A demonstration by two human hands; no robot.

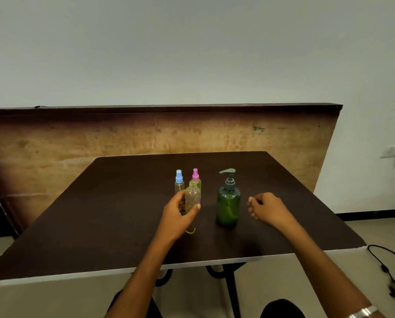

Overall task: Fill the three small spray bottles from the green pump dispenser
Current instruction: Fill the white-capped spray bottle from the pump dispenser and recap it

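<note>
My left hand [179,215] grips an uncapped clear spray bottle [192,196] on the dark table [100,214], thumb on its right side. Just behind it stand a blue-capped spray bottle [179,181] and a pink-capped spray bottle [195,179], both upright. A thin yellow-green tube [190,231] curls out below my left hand; the cap it belongs to is hidden. The green pump dispenser [228,201] stands upright to the right, nozzle pointing left. My right hand [266,211] hovers right of the dispenser, fingers loosely curled, holding nothing.
A wooden board [77,143] leans against the wall behind the table. A black cable [385,267] lies on the floor at the right. Table legs [231,288] show beneath the near edge, beside my knees.
</note>
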